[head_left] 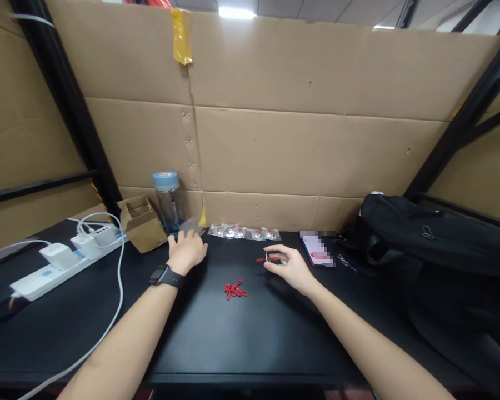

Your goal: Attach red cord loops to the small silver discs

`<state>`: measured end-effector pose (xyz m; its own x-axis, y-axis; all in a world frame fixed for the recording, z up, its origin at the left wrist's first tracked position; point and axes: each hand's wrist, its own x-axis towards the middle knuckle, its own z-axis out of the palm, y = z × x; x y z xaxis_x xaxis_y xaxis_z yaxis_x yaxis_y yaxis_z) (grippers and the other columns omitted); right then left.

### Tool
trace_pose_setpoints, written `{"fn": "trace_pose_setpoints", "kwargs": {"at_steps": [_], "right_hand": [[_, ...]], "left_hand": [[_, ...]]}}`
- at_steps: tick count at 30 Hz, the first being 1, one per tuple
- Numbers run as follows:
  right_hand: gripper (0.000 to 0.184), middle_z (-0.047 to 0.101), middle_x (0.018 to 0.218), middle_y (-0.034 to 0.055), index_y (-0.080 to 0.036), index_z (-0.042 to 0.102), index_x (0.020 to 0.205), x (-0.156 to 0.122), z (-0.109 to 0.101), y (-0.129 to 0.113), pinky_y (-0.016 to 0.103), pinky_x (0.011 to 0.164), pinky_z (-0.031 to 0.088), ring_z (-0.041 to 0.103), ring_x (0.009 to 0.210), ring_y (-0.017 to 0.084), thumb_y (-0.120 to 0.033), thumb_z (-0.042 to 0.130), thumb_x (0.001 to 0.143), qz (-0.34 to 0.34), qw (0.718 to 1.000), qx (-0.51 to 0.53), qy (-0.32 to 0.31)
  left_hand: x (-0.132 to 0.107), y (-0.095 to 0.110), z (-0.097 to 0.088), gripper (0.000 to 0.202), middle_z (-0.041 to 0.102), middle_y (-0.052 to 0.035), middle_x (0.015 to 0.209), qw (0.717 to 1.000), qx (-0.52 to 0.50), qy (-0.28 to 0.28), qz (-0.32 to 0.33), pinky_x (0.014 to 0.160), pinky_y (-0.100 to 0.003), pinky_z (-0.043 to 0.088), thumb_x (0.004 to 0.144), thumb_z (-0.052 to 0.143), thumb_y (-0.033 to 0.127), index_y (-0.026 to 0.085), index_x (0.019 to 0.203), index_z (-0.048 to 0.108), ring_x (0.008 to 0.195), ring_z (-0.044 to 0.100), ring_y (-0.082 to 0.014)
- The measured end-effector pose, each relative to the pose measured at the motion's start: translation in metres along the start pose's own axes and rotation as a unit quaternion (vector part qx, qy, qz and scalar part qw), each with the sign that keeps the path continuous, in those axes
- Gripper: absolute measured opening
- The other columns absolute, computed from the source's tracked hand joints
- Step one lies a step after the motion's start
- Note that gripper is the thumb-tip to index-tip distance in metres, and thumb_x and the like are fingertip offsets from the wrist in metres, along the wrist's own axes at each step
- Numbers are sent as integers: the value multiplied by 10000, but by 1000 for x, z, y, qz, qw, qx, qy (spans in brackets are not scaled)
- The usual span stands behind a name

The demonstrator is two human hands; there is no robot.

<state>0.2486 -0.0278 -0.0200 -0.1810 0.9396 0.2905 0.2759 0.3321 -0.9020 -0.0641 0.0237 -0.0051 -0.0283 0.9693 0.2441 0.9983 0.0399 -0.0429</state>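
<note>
My right hand (289, 269) pinches a small shiny round piece between thumb and fingers, seen nearly edge-on. A red cord (260, 260) sticks out at its left side. My left hand (187, 253), with a dark watch on the wrist, reaches to the crumpled clear plastic (194, 223) beside the bottle. Its fingers look spread, and their tips are partly hidden. Between the hands, a small pile of red cord loops (235, 289) lies on the black table (241, 339). Behind it, several small clear packets (233, 231) with silvery round pieces lie in a row along the cardboard wall.
A bottle with a blue lid (166, 200) and an open cardboard box (144, 225) stand at the back left. A white power strip (70, 266) with plugs and a trailing cable lies left. On the right are a phone (316, 248) and a black backpack (433, 250).
</note>
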Motion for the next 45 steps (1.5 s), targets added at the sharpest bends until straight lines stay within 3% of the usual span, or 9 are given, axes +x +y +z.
{"fn": "trace_pose_setpoints", "kwargs": {"at_steps": [5, 9, 14, 21, 24, 27, 32, 40, 45], "right_hand": [[410, 739, 1109, 96, -196, 704, 1110, 0, -2, 0, 425, 935, 563, 721, 1020, 261, -285, 808, 724, -2, 1000, 10, 5], [419, 741, 1114, 95, -203, 697, 1139, 0, -5, 0, 419, 922, 570, 719, 1024, 257, -296, 797, 742, -2, 1000, 8, 13], [428, 740, 1117, 101, -197, 699, 1139, 1, -10, 2, 383, 871, 587, 711, 1033, 257, -306, 802, 739, -4, 999, 21, 26], [413, 733, 1134, 101, -210, 697, 1143, 2, -14, 2, 372, 830, 599, 709, 1029, 263, -332, 790, 760, -15, 999, -5, 38], [406, 722, 1151, 96, -209, 692, 1137, 3, -17, -2, 364, 844, 602, 703, 1038, 255, -336, 782, 762, -29, 998, -13, 62], [410, 719, 1124, 95, -207, 675, 1150, 4, -23, -5, 322, 740, 619, 703, 1000, 245, -361, 756, 780, -38, 995, -27, 87], [394, 719, 1070, 94, -199, 685, 1102, 4, -32, -7, 277, 625, 603, 699, 872, 214, -374, 763, 757, -61, 988, -115, 86], [264, 734, 839, 30, -208, 715, 998, 0, -39, -17, 268, 660, 527, 640, 680, 156, -327, 737, 762, -87, 967, -239, 2], [241, 692, 720, -14, -211, 718, 961, -5, -49, -24, 239, 627, 464, 603, 622, 134, -308, 743, 743, -64, 954, -285, -73]], "left_hand": [[-2, -4, -20, 378, 627, -184, 1288, 984, -22, 178, -5, 953, -493, 408, 928, 428, 173, 133, 1241, 635, 1095, 608, -325], [0, 0, -26, 410, 628, -99, 1308, 960, -96, 259, 46, 812, -348, 475, 933, 414, 105, 215, 1279, 603, 973, 669, -240], [2, 11, -16, 354, 709, -62, 1059, 940, -174, 278, 90, 752, -303, 482, 927, 496, 127, 216, 1251, 606, 882, 680, -225], [3, 19, -6, 185, 705, -64, 966, 925, -196, 285, 156, 780, -329, 471, 952, 538, 220, 203, 975, 721, 863, 663, -225], [-5, 37, -6, 175, 721, -54, 1001, 899, -253, 249, 257, 834, -318, 469, 965, 550, 247, 214, 968, 721, 923, 667, -204], [-21, 64, -5, 194, 747, -32, 1002, 879, -250, 160, 372, 865, -317, 442, 983, 542, 260, 240, 989, 735, 929, 675, -185], [-45, 94, -6, 370, 755, -62, 904, 889, -208, 59, 403, 885, -362, 375, 1023, 463, 420, 218, 934, 760, 891, 671, -203], [-52, 90, -17, 481, 660, -57, 1332, 845, -254, -72, 465, 951, -370, 316, 1069, 240, 461, 346, 1357, 608, 1193, 581, -232], [-57, 88, -16, 451, 526, -26, 1498, 836, -230, -95, 490, 1040, -438, 262, 1064, 245, 490, 450, 1376, 567, 1338, 487, -274]]}}
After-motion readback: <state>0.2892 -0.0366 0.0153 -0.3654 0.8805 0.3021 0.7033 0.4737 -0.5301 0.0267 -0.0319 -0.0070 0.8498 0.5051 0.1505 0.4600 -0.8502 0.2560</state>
